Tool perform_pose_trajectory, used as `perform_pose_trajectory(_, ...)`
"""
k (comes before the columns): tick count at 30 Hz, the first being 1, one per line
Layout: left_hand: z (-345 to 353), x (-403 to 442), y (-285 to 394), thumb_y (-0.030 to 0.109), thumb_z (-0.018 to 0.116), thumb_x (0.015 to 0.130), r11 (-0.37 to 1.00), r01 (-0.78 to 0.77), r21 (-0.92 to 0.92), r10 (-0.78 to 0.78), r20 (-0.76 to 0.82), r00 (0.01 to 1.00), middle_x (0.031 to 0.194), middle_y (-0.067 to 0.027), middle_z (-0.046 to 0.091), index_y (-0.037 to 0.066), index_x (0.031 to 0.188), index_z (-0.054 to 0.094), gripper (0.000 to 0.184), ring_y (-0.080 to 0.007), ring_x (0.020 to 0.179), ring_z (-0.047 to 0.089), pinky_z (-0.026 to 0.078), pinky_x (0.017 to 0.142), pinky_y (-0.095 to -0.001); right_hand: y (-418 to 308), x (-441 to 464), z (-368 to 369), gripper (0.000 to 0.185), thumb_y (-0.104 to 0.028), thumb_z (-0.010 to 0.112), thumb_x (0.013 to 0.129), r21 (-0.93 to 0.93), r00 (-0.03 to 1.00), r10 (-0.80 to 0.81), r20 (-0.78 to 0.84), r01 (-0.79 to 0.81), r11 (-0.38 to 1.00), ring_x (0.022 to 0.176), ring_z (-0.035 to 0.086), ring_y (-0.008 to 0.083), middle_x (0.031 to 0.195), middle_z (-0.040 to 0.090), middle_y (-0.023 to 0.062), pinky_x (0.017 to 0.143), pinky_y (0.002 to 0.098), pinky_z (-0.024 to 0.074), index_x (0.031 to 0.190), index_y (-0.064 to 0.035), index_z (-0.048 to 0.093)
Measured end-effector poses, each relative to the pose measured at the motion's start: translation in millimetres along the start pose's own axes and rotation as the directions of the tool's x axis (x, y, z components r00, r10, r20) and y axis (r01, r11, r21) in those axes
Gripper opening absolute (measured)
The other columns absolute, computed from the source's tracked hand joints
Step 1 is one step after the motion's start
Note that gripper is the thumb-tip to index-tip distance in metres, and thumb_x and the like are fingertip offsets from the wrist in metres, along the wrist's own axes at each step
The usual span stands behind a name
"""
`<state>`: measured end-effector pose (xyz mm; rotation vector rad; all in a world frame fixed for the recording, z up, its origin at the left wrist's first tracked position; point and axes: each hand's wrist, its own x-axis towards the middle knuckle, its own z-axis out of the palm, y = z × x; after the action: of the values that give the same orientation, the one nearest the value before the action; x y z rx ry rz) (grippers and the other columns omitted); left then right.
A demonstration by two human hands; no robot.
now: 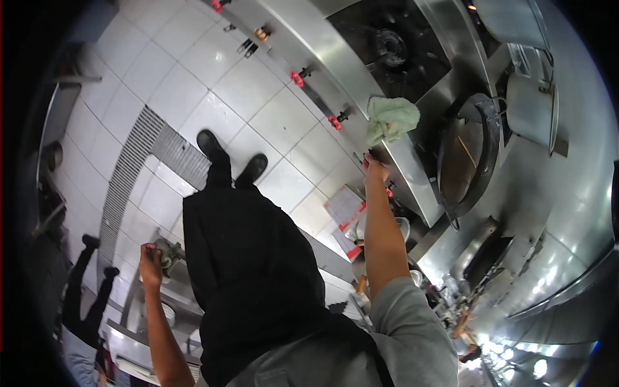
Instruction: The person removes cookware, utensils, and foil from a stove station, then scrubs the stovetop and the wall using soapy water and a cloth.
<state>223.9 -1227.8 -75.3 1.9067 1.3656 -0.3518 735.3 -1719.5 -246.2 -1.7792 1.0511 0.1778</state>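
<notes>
At the front edge of the steel stove [412,184], my right hand [375,169] is closed, its fingertips against the front panel just below a pale green cloth [392,119]. What those fingers hold is hidden. A red knob [335,122] sits on the panel to one side of this hand, and another [390,189] is partly visible beside the wrist. My left hand [150,263] is out at the other side with curled fingers, near a grey-green bundle [169,255] on a steel counter. Anything within the left fingers is too small to make out.
A large dark wok [467,158] with a thin stick inside rests on the stove. Beyond it are a black burner [390,48] and a metal pot [530,113]. A red and white box [345,206] is beside the stove. Another person [84,316] stands at lower left.
</notes>
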Motion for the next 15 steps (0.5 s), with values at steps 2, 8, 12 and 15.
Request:
perform_pose_trajectory(2,12,-9,-27,0.003,0.063,0.086,0.999,0.046,0.017,-0.046,-0.002,0.999,0.095,-0.0129,0.063,0.005,0.102,0.051,0.02,-0.0267,0.092,0.062,0.046,0.083,-0.0324,-14,-8,-4,0.015,-0.001,0.075,0.076,-0.038,0.997,0.037,0.07,-0.034,0.999,0.076,0.066,0.0183,0.089,0.068,0.0101,0.07,0.0282,0.0578,0.087,0.0018,0.065)
perform_pose_trajectory(8,32,-51,-121,0.006,0.065,0.084,0.972,0.223,0.075,-0.221,-0.032,0.975,0.099,-0.0136,0.064,0.007,0.104,0.053,0.023,-0.0306,0.095,0.063,0.047,0.084,-0.0362,-21,-17,-4,0.016,0.004,0.071,0.077,0.042,0.985,0.095,0.143,-0.102,0.994,0.081,0.065,0.0213,0.093,0.067,0.0106,0.073,0.0296,0.0582,0.092,0.0002,0.064)
perform_pose_trajectory(12,31,-59,-133,0.01,0.067,0.082,0.954,0.295,0.052,-0.296,0.005,0.955,0.1,-0.0122,0.065,0.007,0.103,0.055,0.024,-0.0325,0.096,0.063,0.046,0.085,-0.0384,-25,-22,0,0.017,0.003,0.072,0.077,0.064,0.992,0.081,0.1,-0.087,0.994,0.08,0.065,0.0218,0.092,0.066,0.0101,0.074,0.0312,0.0583,0.092,0.001,0.063)
perform_pose_trajectory(15,33,-53,-144,0.008,0.066,0.083,0.975,0.223,-0.014,-0.223,-0.014,0.975,0.1,-0.0119,0.065,0.006,0.104,0.055,0.024,-0.0313,0.096,0.063,0.047,0.085,-0.0374,-24,-23,0,0.017,0.002,0.073,0.077,0.024,0.994,0.075,0.074,-0.077,0.997,0.081,0.064,0.0212,0.092,0.067,0.0095,0.073,0.0305,0.0579,0.091,0.0005,0.063)
